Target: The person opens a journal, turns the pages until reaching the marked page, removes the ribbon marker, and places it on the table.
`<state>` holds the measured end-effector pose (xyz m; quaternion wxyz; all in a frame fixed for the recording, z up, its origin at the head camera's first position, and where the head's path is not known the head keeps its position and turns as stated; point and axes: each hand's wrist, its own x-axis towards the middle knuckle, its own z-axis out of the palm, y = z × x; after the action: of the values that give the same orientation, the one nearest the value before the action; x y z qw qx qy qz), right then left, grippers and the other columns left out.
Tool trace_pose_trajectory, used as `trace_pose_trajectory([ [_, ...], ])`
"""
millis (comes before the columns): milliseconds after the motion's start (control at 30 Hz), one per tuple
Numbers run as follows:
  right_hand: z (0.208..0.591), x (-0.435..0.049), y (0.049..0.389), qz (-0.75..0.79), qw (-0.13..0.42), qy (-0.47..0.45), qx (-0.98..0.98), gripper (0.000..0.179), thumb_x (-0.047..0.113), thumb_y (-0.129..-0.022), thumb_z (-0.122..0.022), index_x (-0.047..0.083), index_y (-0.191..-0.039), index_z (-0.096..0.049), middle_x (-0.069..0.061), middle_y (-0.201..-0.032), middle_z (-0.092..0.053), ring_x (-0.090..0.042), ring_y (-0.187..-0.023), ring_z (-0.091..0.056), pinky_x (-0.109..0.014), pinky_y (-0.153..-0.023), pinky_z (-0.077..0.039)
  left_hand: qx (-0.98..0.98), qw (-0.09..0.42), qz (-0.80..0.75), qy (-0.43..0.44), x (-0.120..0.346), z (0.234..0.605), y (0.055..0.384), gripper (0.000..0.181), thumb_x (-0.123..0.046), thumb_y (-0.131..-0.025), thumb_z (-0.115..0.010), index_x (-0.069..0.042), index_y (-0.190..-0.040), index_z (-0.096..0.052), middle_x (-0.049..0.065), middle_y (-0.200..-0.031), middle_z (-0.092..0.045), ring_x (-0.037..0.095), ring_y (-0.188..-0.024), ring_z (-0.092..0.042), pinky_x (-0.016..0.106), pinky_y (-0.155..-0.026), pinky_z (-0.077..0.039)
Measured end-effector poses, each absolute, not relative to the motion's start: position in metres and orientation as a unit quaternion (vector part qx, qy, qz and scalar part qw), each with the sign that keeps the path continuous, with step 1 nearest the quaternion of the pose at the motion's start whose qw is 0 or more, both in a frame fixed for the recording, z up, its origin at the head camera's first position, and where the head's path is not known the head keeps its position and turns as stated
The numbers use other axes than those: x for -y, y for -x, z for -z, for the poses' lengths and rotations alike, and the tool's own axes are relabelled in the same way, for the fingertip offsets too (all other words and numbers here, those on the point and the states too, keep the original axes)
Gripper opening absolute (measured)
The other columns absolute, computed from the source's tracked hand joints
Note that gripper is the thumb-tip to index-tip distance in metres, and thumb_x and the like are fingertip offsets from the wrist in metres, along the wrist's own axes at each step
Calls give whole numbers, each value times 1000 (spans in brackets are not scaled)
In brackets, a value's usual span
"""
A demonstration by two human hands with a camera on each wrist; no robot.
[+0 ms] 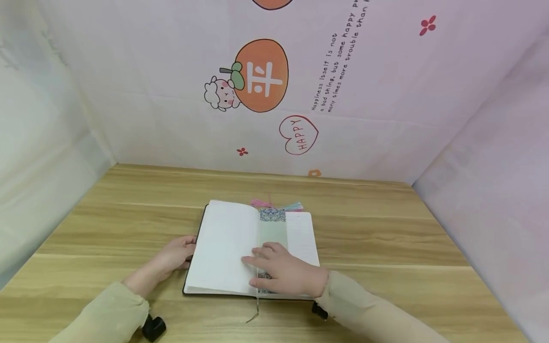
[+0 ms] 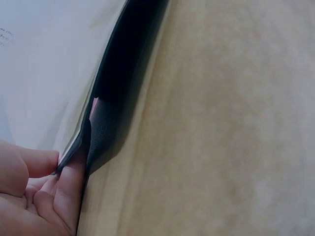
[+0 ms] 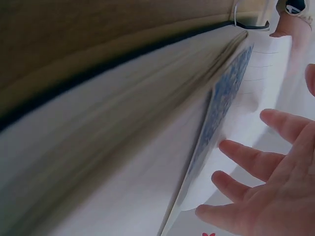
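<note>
An open notebook [image 1: 223,243] with a dark cover and white pages lies on the table. Along its fold, on the right page, rests a pale green bookmark [image 1: 273,232] with ornate blue ends; pink and light blue tassels [image 1: 293,206] stick out past the top. My left hand [image 1: 175,255] grips the notebook's left edge, thumb over the pages and fingers [image 2: 71,182] under the cover. Spread over the bookmark's lower part is my right hand [image 1: 289,274], its fingers reaching toward the left page. In the right wrist view those fingertips hover close to the page; contact is hard to tell.
A thin ribbon [image 1: 257,309] hangs from the notebook's bottom edge onto the wood-grain table [image 1: 377,267]. Printed cloth [image 1: 171,124] walls the table in at the back and sides. A black wrist camera [image 1: 153,327] sits below the left sleeve.
</note>
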<state>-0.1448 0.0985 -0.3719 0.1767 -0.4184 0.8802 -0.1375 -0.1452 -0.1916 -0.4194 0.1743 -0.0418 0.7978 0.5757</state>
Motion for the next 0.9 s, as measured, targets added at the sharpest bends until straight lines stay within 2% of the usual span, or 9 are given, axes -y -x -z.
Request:
trace_pose_trajectory([
  [167,376,-95,143,87,150,437,-883,49,47,-97,-45,27,-142,-44,-7,-147,-40,-30,-137,-30,-46,-112,-25,-783,184,-593,44,193,423,145,42,-16,-103,-36,14,-132,-41,12,-106,-66,12,-88,-62,30,-73,-53],
  [367,380,-93,145,67,137,449,-880,47,47,-95,-49,28,-139,-48,-7,-146,-41,-29,-137,-29,-53,-114,-16,-782,183,-591,71,192,421,144,54,-30,-105,-25,13,-138,-34,20,-117,-60,13,-91,-61,29,-75,-52],
  [467,379,-92,147,69,140,450,-879,47,45,-95,-51,29,-138,-49,-6,-146,-41,-29,-137,-28,-56,-113,-14,-793,180,-577,74,192,419,145,58,-34,-104,-33,13,-138,-33,23,-121,-57,14,-92,-61,30,-76,-52],
  [567,374,-92,149,79,153,448,-877,47,44,-94,-53,28,-138,-50,-6,-146,-41,-30,-138,-27,-57,-113,-13,-799,182,-569,60,191,418,144,58,-26,-100,-47,15,-138,-31,25,-122,-56,14,-91,-62,32,-77,-53],
  [700,367,-96,153,128,156,421,-884,47,42,-94,-56,22,-136,-51,-8,-146,-41,-31,-137,-30,-50,-113,-22,-795,184,-576,44,190,418,143,55,-16,-97,-52,17,-136,-31,25,-120,-58,14,-88,-63,34,-77,-54],
  [800,362,-100,157,195,124,379,-896,45,34,-92,-60,15,-132,-55,-15,-143,-43,-34,-133,-36,-48,-107,-33,-790,184,-583,43,190,419,143,54,-14,-97,-52,17,-136,-31,25,-120,-59,14,-87,-64,34,-76,-54],
  [900,358,-107,164,273,89,314,-905,43,24,-88,-65,7,-127,-57,-19,-137,-47,-36,-126,-44,-50,-102,-38,-791,183,-582,46,189,419,143,54,-14,-97,-52,17,-136,-31,27,-122,-57,14,-87,-64,34,-76,-54],
])
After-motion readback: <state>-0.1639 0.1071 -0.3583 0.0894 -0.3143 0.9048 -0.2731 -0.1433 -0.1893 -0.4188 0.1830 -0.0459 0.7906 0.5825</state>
